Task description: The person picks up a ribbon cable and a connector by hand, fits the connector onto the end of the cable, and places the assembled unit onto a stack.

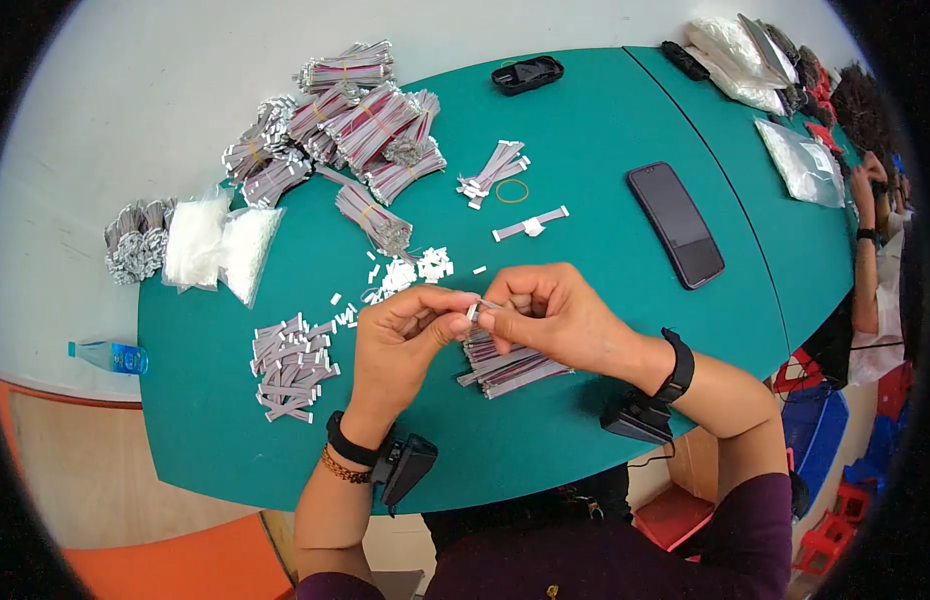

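Above the green table (605, 200), the left hand (400, 345) and the right hand (555, 315) meet, each grip pinched narrow on the same small white connector piece (474, 311) held between the fingertips. Just under the hands a loose stack of grey ribbon cable strips (510, 365) lies on the table. A heap of finished short strips (290, 365) sits to the left, a black phone (675, 223) well apart to the right.
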### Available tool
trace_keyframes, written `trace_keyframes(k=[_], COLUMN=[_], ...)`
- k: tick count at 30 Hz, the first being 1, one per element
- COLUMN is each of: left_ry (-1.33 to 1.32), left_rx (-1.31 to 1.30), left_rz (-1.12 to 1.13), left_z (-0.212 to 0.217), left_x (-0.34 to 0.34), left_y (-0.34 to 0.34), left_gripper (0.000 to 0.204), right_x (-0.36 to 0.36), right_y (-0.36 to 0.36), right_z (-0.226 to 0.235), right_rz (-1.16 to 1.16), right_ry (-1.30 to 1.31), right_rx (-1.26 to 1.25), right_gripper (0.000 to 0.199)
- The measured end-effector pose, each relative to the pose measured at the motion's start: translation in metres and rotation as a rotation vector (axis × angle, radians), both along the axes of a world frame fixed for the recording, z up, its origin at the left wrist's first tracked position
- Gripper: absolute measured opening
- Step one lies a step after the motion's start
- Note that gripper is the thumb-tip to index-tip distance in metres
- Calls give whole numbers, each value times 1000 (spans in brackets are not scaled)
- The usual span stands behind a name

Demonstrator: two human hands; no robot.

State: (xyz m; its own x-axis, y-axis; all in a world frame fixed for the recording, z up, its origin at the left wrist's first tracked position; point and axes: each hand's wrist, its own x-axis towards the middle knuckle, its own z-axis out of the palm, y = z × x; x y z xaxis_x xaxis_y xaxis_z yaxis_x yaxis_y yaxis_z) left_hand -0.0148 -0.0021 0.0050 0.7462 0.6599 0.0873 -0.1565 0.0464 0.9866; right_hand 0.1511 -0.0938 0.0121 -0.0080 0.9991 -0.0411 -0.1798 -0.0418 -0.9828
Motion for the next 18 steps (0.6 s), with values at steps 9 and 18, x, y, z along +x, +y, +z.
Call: trace_keyframes(k=[9,18], left_ry=[-18,-17], left_rx=[-48,-66], left_rz=[15,11], left_z=[-2,-5], left_x=[1,3], left_y=[1,-1], left_gripper=[18,17], right_x=[1,2], right_y=[1,1], right_z=[5,-3], right_rz=[18,21], right_ry=[43,-12], right_rx=[-47,29], right_gripper=[8,6])
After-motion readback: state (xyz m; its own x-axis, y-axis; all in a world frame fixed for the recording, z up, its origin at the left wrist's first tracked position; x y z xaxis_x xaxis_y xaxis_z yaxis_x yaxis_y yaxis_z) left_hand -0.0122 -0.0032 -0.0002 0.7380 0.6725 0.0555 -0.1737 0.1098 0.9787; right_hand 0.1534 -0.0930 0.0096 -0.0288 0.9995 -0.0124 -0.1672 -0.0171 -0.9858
